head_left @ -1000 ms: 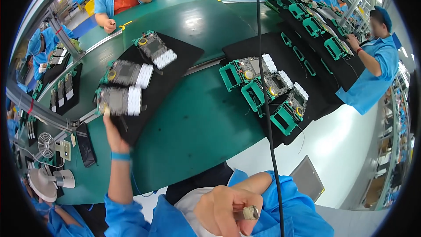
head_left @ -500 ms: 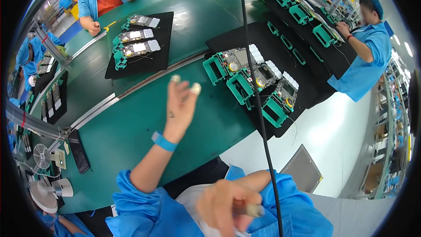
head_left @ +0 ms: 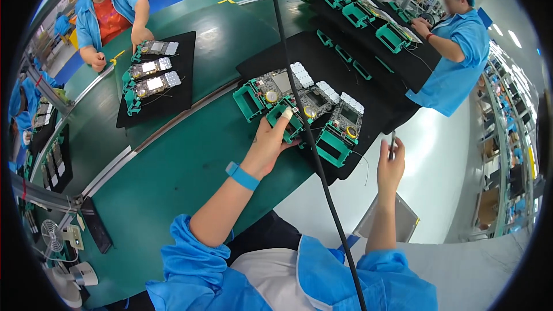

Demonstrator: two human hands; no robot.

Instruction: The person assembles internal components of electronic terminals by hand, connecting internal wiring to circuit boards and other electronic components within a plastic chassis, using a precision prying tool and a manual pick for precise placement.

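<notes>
Three circuit boards with green plastic frames lie side by side on a black mat (head_left: 374, 95). My left hand (head_left: 266, 148) is closed on the green frame (head_left: 295, 125) of the middle circuit board (head_left: 317, 99), thumb on top. A pale cover sits on that thumb tip. To its left lies another circuit board (head_left: 279, 83); to its right, a third circuit board (head_left: 348, 115) with a yellow round part. My right hand (head_left: 391, 167) is raised over the floor, right of the mat, pinching a thin dark tool (head_left: 392, 145) whose kind I cannot make out.
A black cable (head_left: 324, 181) hangs across the view before the boards. Beyond the metal rail (head_left: 190, 112), more boards lie on another mat (head_left: 183, 89), near a co-worker (head_left: 112, 14). Another person (head_left: 461, 40) stands at right. A fan (head_left: 53, 235) and a dark phone-like slab (head_left: 96, 224) are at left.
My left hand has moved forward and right from above the table onto the middle frame. My right hand has gone from near my chest out to the right. The view has shifted.
</notes>
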